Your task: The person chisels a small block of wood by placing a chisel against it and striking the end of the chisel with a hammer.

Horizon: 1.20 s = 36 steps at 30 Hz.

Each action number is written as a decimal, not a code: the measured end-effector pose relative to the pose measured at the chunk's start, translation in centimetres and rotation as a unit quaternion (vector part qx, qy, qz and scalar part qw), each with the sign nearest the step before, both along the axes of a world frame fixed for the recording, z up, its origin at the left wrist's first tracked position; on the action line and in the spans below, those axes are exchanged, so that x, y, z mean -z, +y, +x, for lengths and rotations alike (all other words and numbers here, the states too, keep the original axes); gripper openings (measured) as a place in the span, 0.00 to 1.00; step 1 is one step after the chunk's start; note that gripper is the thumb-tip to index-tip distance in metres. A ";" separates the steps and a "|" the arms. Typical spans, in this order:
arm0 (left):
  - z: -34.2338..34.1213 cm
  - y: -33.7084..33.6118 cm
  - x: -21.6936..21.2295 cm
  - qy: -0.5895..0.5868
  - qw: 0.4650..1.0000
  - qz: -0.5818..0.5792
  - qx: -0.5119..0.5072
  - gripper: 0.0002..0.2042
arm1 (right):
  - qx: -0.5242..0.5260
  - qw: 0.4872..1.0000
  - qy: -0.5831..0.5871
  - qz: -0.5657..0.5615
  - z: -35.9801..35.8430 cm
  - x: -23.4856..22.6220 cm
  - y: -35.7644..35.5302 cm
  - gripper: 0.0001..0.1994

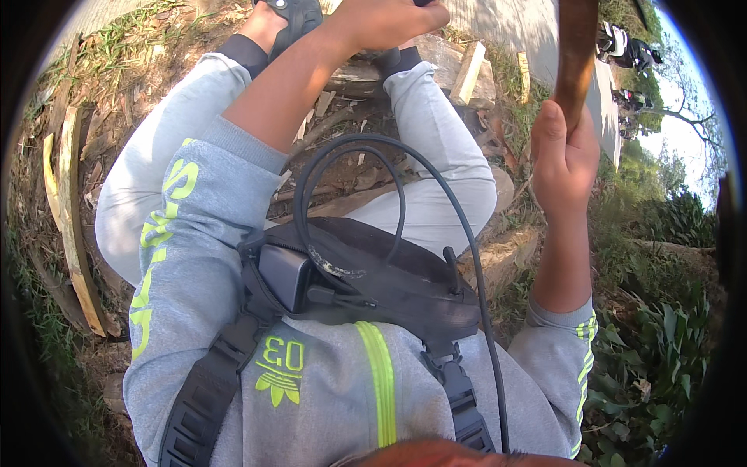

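Observation:
My right hand (566, 159) is raised on the right, its fingers wrapped round a smooth brown wooden handle (576, 58). The handle runs up past the top edge, so its upper end is hidden. My left hand (385, 23) reaches to the top middle between my feet, partly cut off by the frame. Its fingers are curled, with a small dark bit showing at them; what it holds cannot be made out. Just right of it lie a thick log (471, 86) and a pale split piece of wood (467, 74) on top.
Long split wood strips (74, 226) lie on the ground at the left. A black waist bag (373, 261) with a looped black cable (459, 210) sits at my lap. Leafy plants (654, 350) grow on the right; parked motorbikes (629, 53) stand beside the path, far right.

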<state>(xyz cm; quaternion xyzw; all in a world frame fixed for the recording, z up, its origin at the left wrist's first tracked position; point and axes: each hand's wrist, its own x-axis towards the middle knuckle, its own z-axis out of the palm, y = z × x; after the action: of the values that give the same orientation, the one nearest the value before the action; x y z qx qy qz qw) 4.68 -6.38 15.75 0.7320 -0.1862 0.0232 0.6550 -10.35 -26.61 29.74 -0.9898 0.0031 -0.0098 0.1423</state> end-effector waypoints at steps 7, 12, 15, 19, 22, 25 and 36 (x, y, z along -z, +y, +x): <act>-0.1 -0.2 0.5 0.031 0.999 -0.035 0.005 0.12 | -0.001 0.998 0.009 0.056 0.0 0.6 -1.0 0.18; 0.0 0.0 0.3 0.043 0.999 -0.014 -0.011 0.14 | -0.009 0.966 -0.071 0.249 -0.2 1.4 -1.3 0.19; -0.9 0.2 -0.2 0.080 0.996 0.026 -0.019 0.14 | -0.022 0.999 0.022 -0.015 0.5 0.4 -1.1 0.19; -0.3 0.1 -0.3 0.083 0.997 -0.002 -0.005 0.14 | 0.004 0.994 -0.042 0.097 0.1 1.2 -0.8 0.19; -0.6 0.0 0.5 0.041 0.999 0.016 -0.022 0.15 | 0.013 0.997 -0.012 0.071 0.4 0.5 -0.5 0.20; -0.2 -0.1 0.5 0.040 0.999 0.013 -0.012 0.15 | 0.005 0.987 -0.023 0.158 0.1 1.2 -1.4 0.20; -0.3 -0.3 0.4 0.034 0.998 -0.044 0.009 0.09 | 0.018 0.983 -0.012 0.180 -0.1 0.3 -1.9 0.19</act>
<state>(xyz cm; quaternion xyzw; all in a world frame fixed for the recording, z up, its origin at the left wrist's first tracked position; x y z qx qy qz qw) 4.42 -6.63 15.39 0.7010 -0.1692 0.0007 0.6928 -10.40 -28.52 29.45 -0.9477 0.0212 -0.0235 0.3175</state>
